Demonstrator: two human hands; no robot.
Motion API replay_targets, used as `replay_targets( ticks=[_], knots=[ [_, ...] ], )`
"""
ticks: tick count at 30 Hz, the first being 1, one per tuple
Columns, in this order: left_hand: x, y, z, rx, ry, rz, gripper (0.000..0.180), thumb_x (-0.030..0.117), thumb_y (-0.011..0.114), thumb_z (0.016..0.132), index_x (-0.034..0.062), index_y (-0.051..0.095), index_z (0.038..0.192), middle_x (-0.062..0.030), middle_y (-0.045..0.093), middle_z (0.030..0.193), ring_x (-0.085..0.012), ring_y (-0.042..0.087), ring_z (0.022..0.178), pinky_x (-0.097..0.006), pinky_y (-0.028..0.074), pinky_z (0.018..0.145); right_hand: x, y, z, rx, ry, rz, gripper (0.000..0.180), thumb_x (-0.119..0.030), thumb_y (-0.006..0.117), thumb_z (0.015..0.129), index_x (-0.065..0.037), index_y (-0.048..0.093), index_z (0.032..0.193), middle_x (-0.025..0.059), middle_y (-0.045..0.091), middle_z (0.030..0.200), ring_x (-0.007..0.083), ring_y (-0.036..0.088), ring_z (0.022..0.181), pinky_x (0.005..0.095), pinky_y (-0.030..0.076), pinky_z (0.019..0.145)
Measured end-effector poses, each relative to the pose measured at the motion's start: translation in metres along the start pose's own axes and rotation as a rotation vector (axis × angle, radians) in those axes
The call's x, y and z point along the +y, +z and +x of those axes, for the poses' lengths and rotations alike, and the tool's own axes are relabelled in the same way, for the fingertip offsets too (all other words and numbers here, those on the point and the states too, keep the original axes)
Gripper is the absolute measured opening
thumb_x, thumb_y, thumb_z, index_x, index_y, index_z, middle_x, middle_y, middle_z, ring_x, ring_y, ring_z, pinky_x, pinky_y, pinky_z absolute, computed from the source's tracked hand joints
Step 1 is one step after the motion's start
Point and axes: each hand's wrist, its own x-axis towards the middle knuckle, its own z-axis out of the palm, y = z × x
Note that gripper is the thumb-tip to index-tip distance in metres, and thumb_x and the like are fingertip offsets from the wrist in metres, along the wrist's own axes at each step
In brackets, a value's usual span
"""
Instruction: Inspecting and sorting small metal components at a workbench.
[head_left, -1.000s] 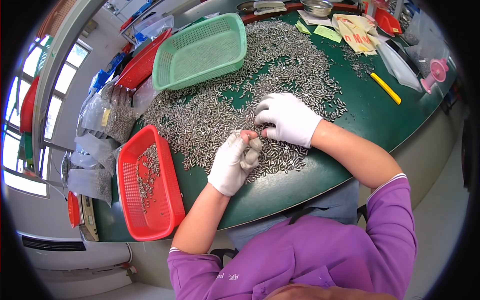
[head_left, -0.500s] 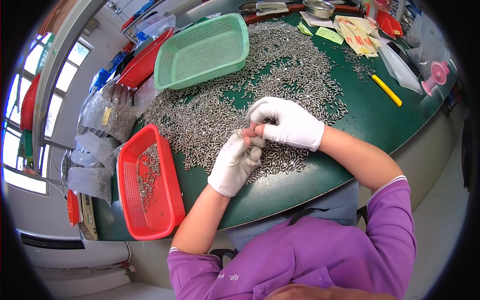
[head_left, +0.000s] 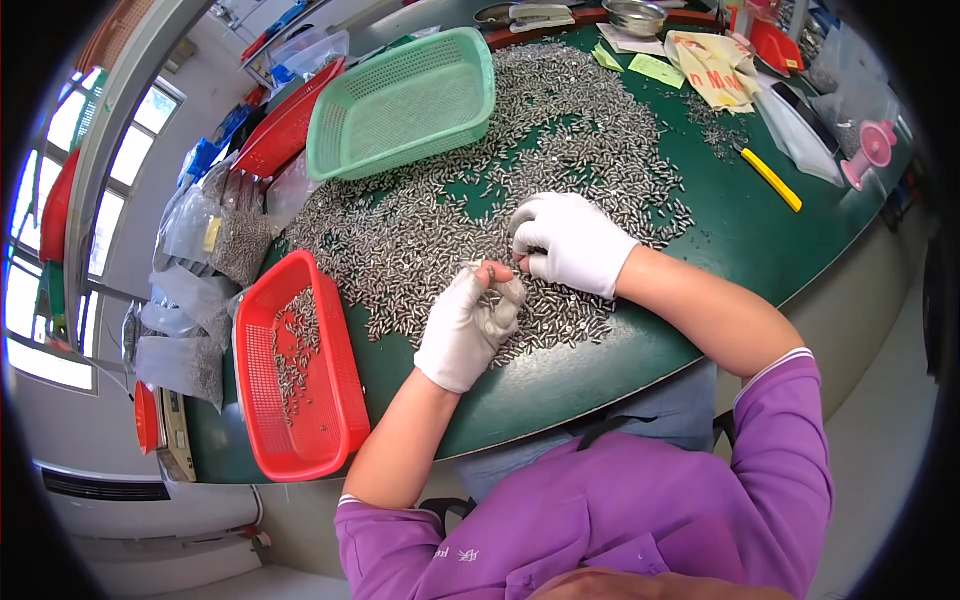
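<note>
A wide heap of small, shiny, rod-shaped metal parts (head_left: 420, 240) is spread over the green tabletop. Over its near side is my left hand (head_left: 465, 325) in a white glove with bare fingertips. Its thumb and forefinger are pinched together on what looks like one small metal part (head_left: 491, 273). Just to the right, my right hand (head_left: 575, 245), gloved the same way, rests low at the heap with its fingers curled down. Whatever lies between its fingertips is hidden. A small gap separates the two hands.
A red basket (head_left: 352, 420) with some metal parts stands left of my left forearm. Beyond the heap sits a green basket (head_left: 400, 110). Filled plastic bags (head_left: 185, 365) line the left edge. At right lie a yellow cutter knife (head_left: 772, 181) and a small pink fan (head_left: 870, 152).
My right hand has drawn slightly away from the left fingertips and lowered to the heap, its fingers more curled. The left hand has hardly moved.
</note>
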Motion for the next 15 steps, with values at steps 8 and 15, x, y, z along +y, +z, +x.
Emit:
replay_targets(
  ticks=[8, 15],
  knots=[
    [0.000, 0.005, 0.001, -0.020, 0.058, -0.008, 0.019, 0.023, 0.054, 0.092, 0.0070, 0.052, 0.102, -0.0051, 0.058, 0.089, -0.0085, 0.050, 0.065, -0.022, 0.040, 0.056, -0.005, -0.012, 0.003, 0.229, -0.081, 0.244, 0.011, -0.010, 0.065, 0.072, -0.006, 0.062, 0.081, 0.0092, 0.061, 0.096, 0.0276, 0.058, 0.093, 0.0373, 0.048, 0.080],
    [0.003, 0.013, 0.001, -0.026, 0.039, 0.106, 0.016, 0.019, 0.057, 0.091, 0.0068, 0.051, 0.100, -0.0002, 0.053, 0.081, -0.0038, 0.040, 0.058, -0.016, 0.031, 0.050, -0.010, -0.012, 0.005, 0.253, -0.242, 0.255, 0.015, -0.011, 0.067, 0.068, -0.005, 0.062, 0.080, 0.0092, 0.061, 0.090, 0.0291, 0.058, 0.093, 0.0376, 0.048, 0.081]
  ],
)
